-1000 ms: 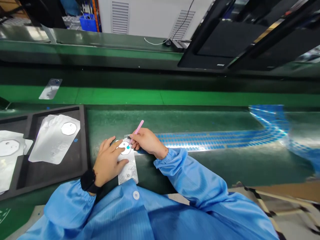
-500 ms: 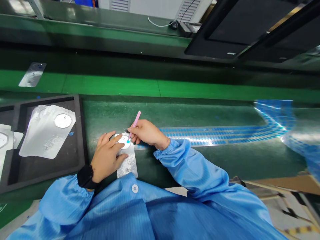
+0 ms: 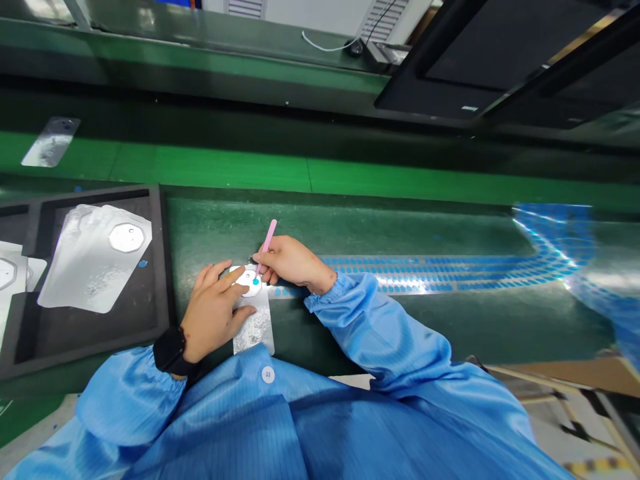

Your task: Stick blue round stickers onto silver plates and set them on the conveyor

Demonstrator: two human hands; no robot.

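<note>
A silvery phone-back-shaped panel [image 3: 254,327] with a white patch at its top lies on the green bench in front of me. My left hand [image 3: 217,303] rests on it with fingers spread, pressing beside the white patch. In my right hand [image 3: 293,262], pink tweezers [image 3: 269,235] are pinched between thumb and fingers, pointing down. Their tip is by a small blue round sticker [image 3: 255,281] on the white patch; whether it grips the sticker I cannot tell. Part of the panel is under my left fingers and under my smock.
To the left, a black tray [image 3: 163,267] holds a fanned stack of similar panels [image 3: 95,267]. Another panel [image 3: 51,142] lies on the far green strip. A long sheet of blue round stickers [image 3: 425,273] runs off to the right. Dark screens [image 3: 470,60] stand behind.
The view has shifted slightly. The tweezers' upper end has moved a little to the left, while my left hand stays in place on the panel.
</note>
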